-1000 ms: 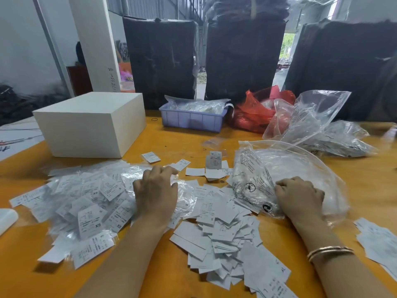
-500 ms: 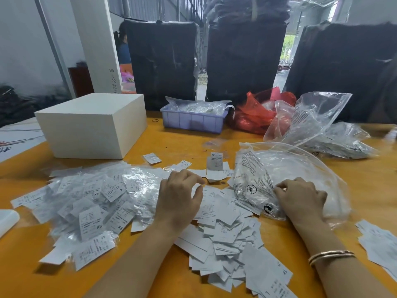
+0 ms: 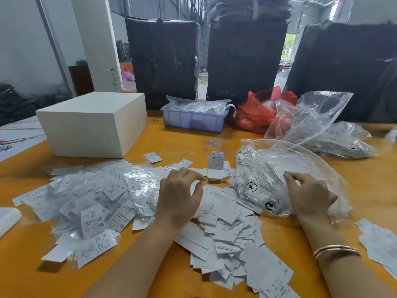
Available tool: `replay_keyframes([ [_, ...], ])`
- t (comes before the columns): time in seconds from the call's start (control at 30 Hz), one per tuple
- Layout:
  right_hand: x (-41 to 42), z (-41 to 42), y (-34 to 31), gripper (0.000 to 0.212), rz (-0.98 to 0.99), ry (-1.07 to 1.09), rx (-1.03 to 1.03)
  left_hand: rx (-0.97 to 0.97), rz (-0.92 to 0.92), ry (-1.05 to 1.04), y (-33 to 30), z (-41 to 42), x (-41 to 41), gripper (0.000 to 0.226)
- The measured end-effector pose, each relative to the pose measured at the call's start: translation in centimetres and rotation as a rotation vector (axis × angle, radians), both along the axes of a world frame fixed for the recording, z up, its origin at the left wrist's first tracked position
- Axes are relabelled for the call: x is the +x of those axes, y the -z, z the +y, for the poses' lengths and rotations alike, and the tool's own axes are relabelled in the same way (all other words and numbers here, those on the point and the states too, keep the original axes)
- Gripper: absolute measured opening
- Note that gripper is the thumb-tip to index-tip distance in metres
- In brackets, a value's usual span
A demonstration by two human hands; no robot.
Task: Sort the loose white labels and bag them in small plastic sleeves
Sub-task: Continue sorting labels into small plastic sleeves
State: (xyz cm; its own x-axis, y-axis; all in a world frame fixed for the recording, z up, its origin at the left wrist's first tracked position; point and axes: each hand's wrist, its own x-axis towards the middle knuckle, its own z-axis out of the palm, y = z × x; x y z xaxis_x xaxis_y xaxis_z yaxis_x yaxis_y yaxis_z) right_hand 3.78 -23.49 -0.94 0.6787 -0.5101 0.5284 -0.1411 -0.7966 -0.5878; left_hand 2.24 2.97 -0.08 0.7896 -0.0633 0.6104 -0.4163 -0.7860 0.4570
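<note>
A heap of loose white labels lies on the orange table in front of me. To its left spreads a pile of labels in small clear sleeves. My left hand hovers over the far edge of the loose heap, fingers curved and apart, nothing in it. My right hand rests on a large clear printed bag to the right of the heap. Its bent fingers and thumb pinch the bag's film. What the bag holds is blurred.
A white box stands at the back left and a purple tray of sleeves behind the centre. A red bag and more clear bags lie at the back right. More labels sit at the right edge.
My left hand has moved right, off the sleeved pile and over the loose labels, and its fingers have spread. My right hand has stayed on the clear bag, its fingers loosening a little.
</note>
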Motion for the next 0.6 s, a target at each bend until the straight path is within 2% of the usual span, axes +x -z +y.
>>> replay_keyframes([
  [0.2,-1.0,1.1,-1.0,0.005,-0.354,-0.084,-0.147,-0.154,-0.029,0.018,-0.3,0.1,0.1,0.014],
  [0.3,-1.8,3.1,-1.6,0.005,-0.469,-0.369,-0.085,-0.232,-0.025,0.094,-0.6,-0.1,0.0,0.017],
  [0.43,-3.3,7.0,-1.4,0.004,-0.304,-0.915,0.273,-0.335,0.244,0.401,-1.1,-0.3,-0.4,0.031],
  [0.5,-3.4,8.1,-1.2,0.008,-0.248,-1.025,0.423,-0.32,0.374,0.516,-1.0,-0.5,-0.4,0.032],
  [0.6,-3.1,8.4,-1.3,0.01,-0.209,-1.079,0.523,-0.292,0.352,0.518,-0.5,-0.7,-0.3,0.018],
])
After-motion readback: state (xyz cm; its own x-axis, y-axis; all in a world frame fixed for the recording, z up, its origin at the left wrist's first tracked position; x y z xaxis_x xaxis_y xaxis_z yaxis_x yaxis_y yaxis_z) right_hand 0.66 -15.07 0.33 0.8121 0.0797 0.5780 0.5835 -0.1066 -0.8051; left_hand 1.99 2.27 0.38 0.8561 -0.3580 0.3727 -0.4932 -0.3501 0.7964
